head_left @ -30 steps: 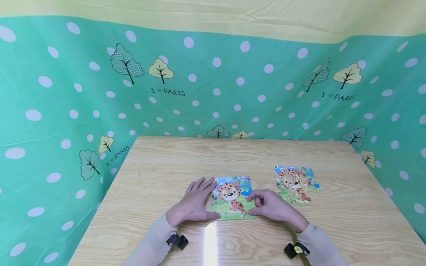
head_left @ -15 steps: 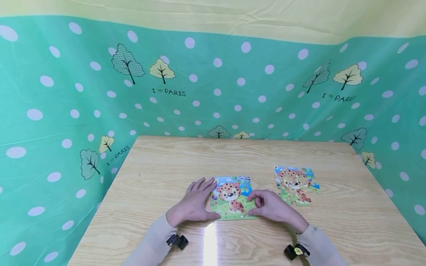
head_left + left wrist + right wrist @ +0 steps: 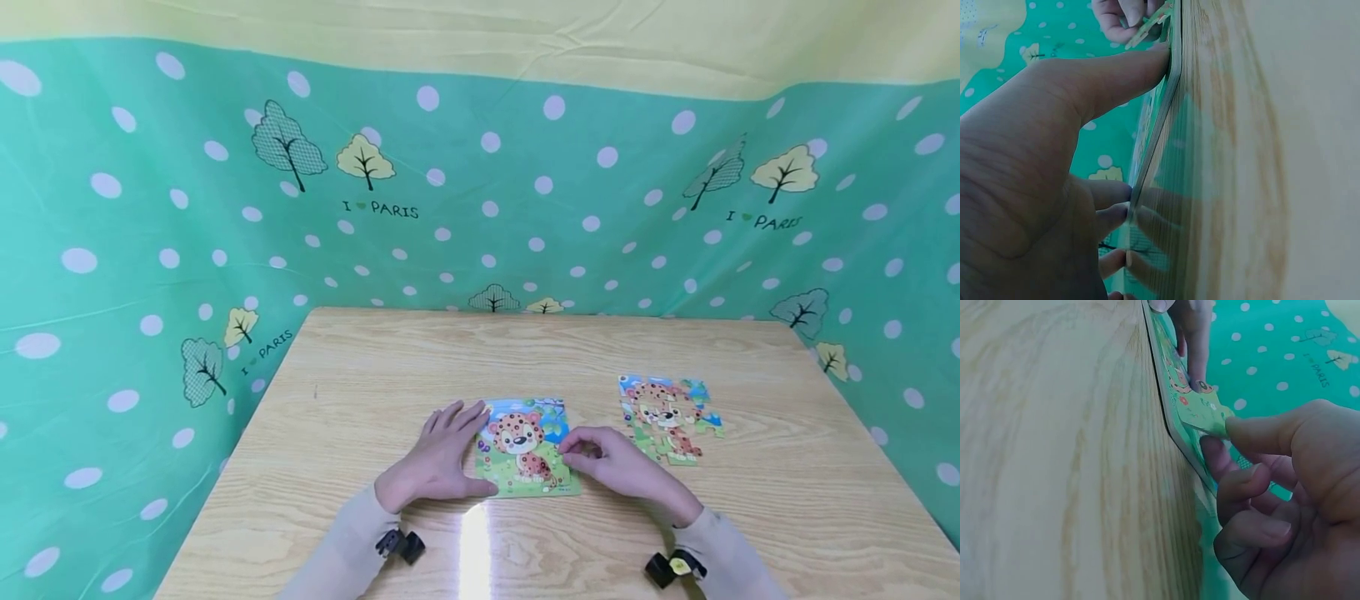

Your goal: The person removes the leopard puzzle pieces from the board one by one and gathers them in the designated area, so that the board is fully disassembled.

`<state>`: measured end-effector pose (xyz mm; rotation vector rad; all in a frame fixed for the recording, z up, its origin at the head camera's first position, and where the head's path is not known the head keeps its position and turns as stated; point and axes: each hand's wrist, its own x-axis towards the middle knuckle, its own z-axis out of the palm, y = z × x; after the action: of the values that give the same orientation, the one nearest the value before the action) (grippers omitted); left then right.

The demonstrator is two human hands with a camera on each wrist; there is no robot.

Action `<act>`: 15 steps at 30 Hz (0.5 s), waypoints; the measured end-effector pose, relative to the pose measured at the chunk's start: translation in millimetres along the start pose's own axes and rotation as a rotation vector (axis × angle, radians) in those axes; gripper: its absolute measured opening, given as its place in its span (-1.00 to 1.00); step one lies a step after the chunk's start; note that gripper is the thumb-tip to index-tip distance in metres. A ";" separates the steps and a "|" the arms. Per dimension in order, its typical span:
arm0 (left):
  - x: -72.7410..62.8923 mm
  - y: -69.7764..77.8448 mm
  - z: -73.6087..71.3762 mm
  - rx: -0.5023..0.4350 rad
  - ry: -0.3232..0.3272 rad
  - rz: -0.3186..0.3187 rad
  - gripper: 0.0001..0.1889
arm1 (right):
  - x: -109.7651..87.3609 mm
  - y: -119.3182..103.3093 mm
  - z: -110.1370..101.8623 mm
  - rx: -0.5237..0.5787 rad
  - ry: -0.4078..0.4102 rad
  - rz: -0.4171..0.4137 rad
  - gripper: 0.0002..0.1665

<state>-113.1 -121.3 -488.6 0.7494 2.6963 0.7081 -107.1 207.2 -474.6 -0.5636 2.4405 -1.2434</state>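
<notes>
A rectangular jigsaw puzzle (image 3: 521,442) with a spotted leopard cub on grass lies on the wooden table. My left hand (image 3: 441,458) rests along its left side, fingers spread near the upper left and the thumb (image 3: 1129,78) pressing the lower left corner. At the puzzle's right edge, my right hand (image 3: 611,462) pinches a green, flowered puzzle piece (image 3: 1207,412) between thumb and index finger. The right wrist view shows this piece tilted up from the board; its lower edge overlaps the puzzle there. The other right fingers are curled.
To the right lies a second, partly assembled puzzle (image 3: 663,412) with the same cub, its right edge uneven. A green dotted cloth (image 3: 487,183) hangs behind and beside the table (image 3: 390,350). Dark wrist cameras (image 3: 401,544) sit on both sleeves.
My right thumb has moved up from the puzzle's lower right corner towards the index finger, uncovering that corner. The left hand and both puzzles stay in place.
</notes>
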 end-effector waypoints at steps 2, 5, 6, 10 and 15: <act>-0.5 -0.3 0.5 -0.001 0.001 0.001 0.19 | 0.0 1.3 0.6 0.020 0.003 0.001 -0.83; -1.2 -0.4 0.9 -0.006 0.002 0.006 0.19 | -0.5 2.9 0.5 0.033 0.026 0.009 -0.82; -1.4 -0.4 1.0 -0.008 0.002 0.008 0.19 | -0.8 3.5 0.1 0.033 0.035 0.011 -0.82; -1.5 -0.3 0.2 -0.012 0.001 0.008 0.19 | -2.8 6.4 -2.6 0.027 0.071 0.031 -0.80; -1.1 0.2 0.1 -0.009 -0.001 -0.001 0.19 | -6.9 10.1 -8.3 0.008 0.106 0.054 -0.79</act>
<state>-112.1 -121.7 -488.4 0.7467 2.6909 0.7187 -107.0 221.8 -477.4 -0.4367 2.5187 -1.2909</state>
